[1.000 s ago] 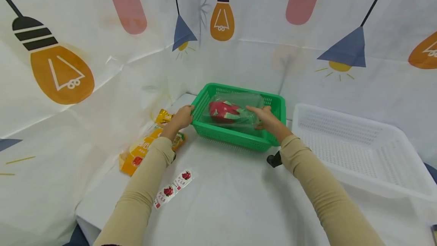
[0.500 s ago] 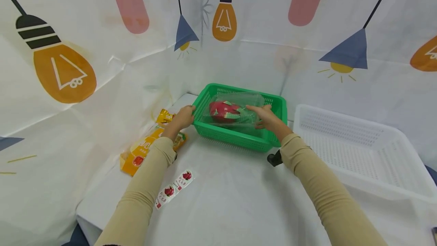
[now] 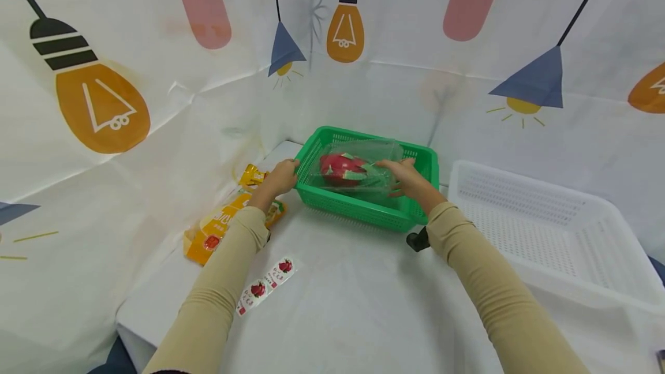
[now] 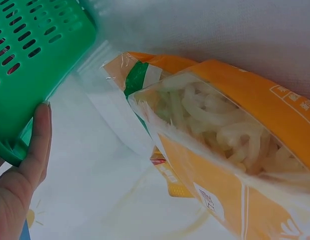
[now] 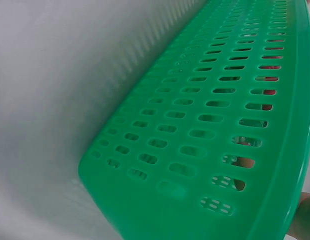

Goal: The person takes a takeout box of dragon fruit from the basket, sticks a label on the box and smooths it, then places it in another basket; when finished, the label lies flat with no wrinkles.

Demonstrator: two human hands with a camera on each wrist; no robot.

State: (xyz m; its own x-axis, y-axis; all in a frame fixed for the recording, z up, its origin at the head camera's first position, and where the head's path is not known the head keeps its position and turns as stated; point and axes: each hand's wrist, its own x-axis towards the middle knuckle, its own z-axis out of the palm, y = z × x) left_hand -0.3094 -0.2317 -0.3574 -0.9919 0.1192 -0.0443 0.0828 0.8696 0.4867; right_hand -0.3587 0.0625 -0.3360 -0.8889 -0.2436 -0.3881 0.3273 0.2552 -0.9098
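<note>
The green perforated basket (image 3: 353,210) stands near the back of the white table. Inside it is a clear plastic box (image 3: 376,149), with a red dragon fruit (image 3: 340,169) showing through. My left hand (image 3: 282,178) grips the basket's left end; in the left wrist view a finger lies along the outer wall of the basket (image 4: 49,55). My right hand (image 3: 409,180) reaches over the right end and holds the clear box there, index finger on its top. Only the slotted side of the basket (image 5: 195,120) fills the right wrist view, with a fingertip at its edge.
An open orange bag (image 3: 215,227) of pale curled pieces lies left of the basket, beside a small yellow packet (image 3: 251,176). A strip of fruit stickers (image 3: 266,286) lies in front. At the right stands a white basket (image 3: 597,293). Printed white cloth (image 3: 389,97) hangs behind.
The whole head view shifts slightly to the right. Both hands keep their places on the basket and the clear box, which stay put.
</note>
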